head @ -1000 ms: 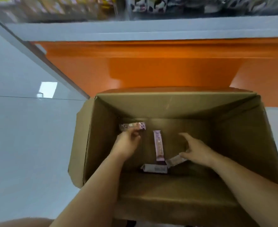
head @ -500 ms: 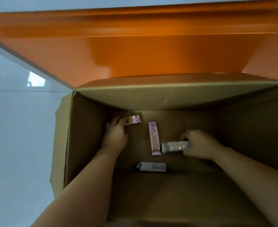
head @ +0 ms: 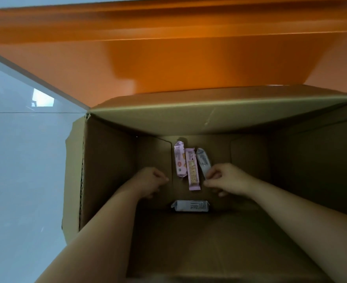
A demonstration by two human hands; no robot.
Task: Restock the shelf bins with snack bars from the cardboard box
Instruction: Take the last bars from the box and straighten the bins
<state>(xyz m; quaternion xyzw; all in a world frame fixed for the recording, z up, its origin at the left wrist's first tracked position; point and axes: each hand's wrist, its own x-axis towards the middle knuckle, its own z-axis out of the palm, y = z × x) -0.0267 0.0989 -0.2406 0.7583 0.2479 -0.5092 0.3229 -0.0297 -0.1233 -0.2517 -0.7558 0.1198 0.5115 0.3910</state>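
The open cardboard box (head: 107, 170) stands below me. On its bottom lie three snack bars side by side: a pink bar (head: 179, 160), a longer pink bar (head: 192, 170) and a grey bar (head: 203, 161). A white bar (head: 190, 205) lies crosswise nearer to me. My left hand (head: 150, 182) is left of the pink bars with its fingers curled and nothing in it. My right hand (head: 225, 178) pinches the near end of the grey bar.
An orange shelf base (head: 168, 64) rises behind the box. Pale glossy floor (head: 21, 170) spreads to the left. The box's far flap (head: 209, 115) leans inward over the bottom, and its walls close in on both arms.
My left hand laid its pink bar beside the middle bar and let go. My right hand swung the grey bar in on the other side. The camera tilted further down.
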